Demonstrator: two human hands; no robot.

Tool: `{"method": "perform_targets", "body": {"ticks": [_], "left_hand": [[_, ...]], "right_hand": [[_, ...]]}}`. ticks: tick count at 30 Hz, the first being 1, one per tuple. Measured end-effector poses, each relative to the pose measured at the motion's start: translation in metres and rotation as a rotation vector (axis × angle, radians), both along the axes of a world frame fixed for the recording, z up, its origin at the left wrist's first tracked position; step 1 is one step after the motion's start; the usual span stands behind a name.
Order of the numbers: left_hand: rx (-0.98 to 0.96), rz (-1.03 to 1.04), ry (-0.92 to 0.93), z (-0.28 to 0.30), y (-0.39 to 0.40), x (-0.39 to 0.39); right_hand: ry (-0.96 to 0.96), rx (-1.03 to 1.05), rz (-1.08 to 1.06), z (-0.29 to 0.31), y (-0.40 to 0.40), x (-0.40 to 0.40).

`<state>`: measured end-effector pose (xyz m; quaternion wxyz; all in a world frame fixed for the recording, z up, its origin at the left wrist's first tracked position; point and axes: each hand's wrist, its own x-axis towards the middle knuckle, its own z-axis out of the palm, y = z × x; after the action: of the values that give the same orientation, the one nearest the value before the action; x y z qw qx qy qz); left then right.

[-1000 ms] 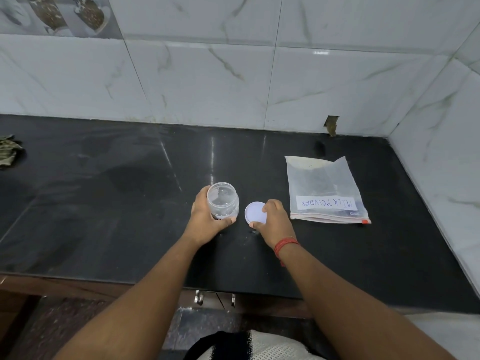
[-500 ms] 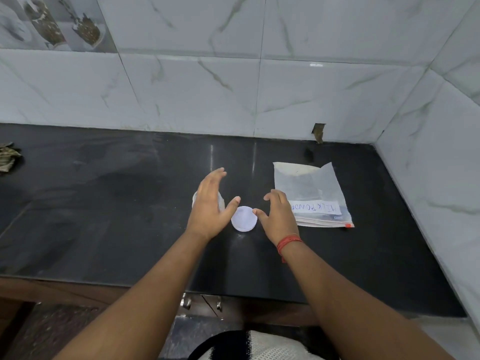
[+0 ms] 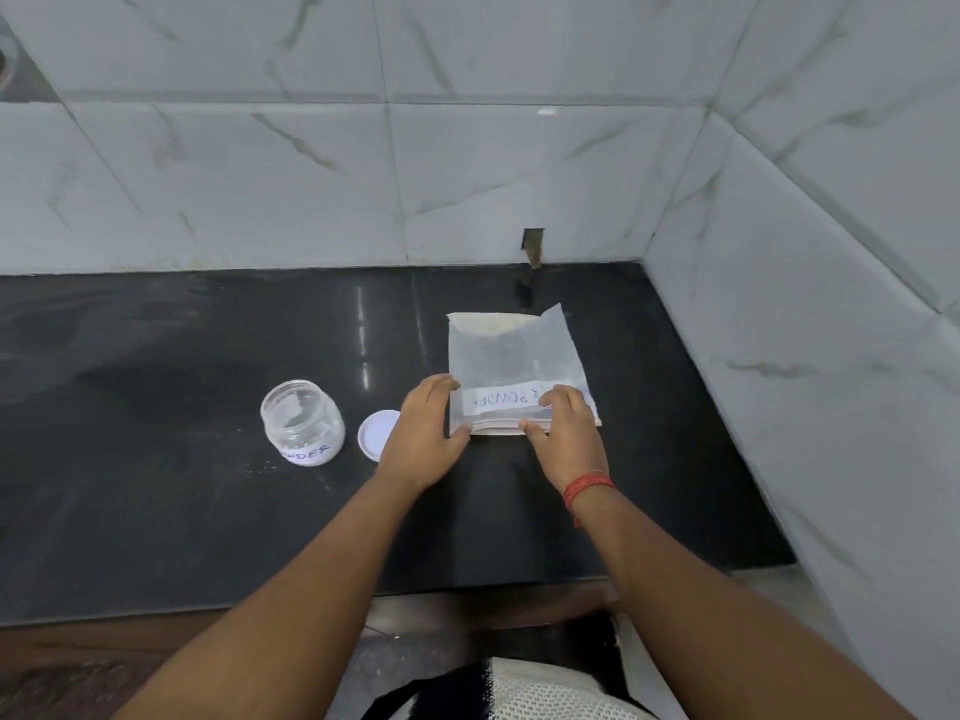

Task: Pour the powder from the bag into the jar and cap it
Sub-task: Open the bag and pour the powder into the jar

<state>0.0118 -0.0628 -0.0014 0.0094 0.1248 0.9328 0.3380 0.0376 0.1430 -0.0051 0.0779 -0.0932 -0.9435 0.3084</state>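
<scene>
Both hands on the bag, pre-pour stage. Left hand (image 3: 423, 433) rests at the bag's (image 3: 511, 356) near-left corner, thumb tucked at the bottom edge, fingers laid on the film; whether it pinches or only presses, cannot tell. Right hand (image 3: 563, 433) lies fingers-down over the handwritten label (image 3: 506, 400), thumb along the near edge — likewise contact, grip not resolvable. Bag lies flat on the black worktop (image 3: 156, 485), far end toward the tiled wall (image 3: 467, 174), not yet lifted or visibly opened. Lid (image 3: 376, 433) lies just left of the left hand, partly hidden by it; open jar (image 3: 302, 423) stands upright further left, apart from the lid, little or nothing inside.

Progress: jar uncapped, lid set aside. Left: open bag, pour, recap — i.e. most of the task.

Vs. 0.5 s earlier: hands, then hovering open beside jar and lid, have shifted right onto the bag; jar now fully exposed.
</scene>
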Motion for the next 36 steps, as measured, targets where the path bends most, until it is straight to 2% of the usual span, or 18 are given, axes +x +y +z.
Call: {"method": "perform_targets", "body": {"ticks": [8, 13, 18, 25, 36], "left_hand": [[-0.105, 0.133, -0.209, -0.023, 0.038, -0.004], [-0.076, 0.235, -0.252, -0.022, 0.056, -0.010], [0.036, 0.356, -0.276, -0.015, 0.064, -0.016], [0.128, 0.460, -0.142, 0.006, 0.056, -0.025], [0.312, 0.419, 0.198, 0.086, 0.057, -0.042]], "right_hand": [[-0.099, 0.139, -0.061, -0.019, 0.042, 0.002], [-0.245, 0.045, -0.094, -0.024, 0.054, -0.005], [-0.195, -0.039, -0.113, -0.025, 0.055, -0.011], [-0.035, -0.175, -0.193, 0.002, 0.057, -0.021], [0.318, -0.563, -0.241, 0.087, 0.039, -0.033]]}}
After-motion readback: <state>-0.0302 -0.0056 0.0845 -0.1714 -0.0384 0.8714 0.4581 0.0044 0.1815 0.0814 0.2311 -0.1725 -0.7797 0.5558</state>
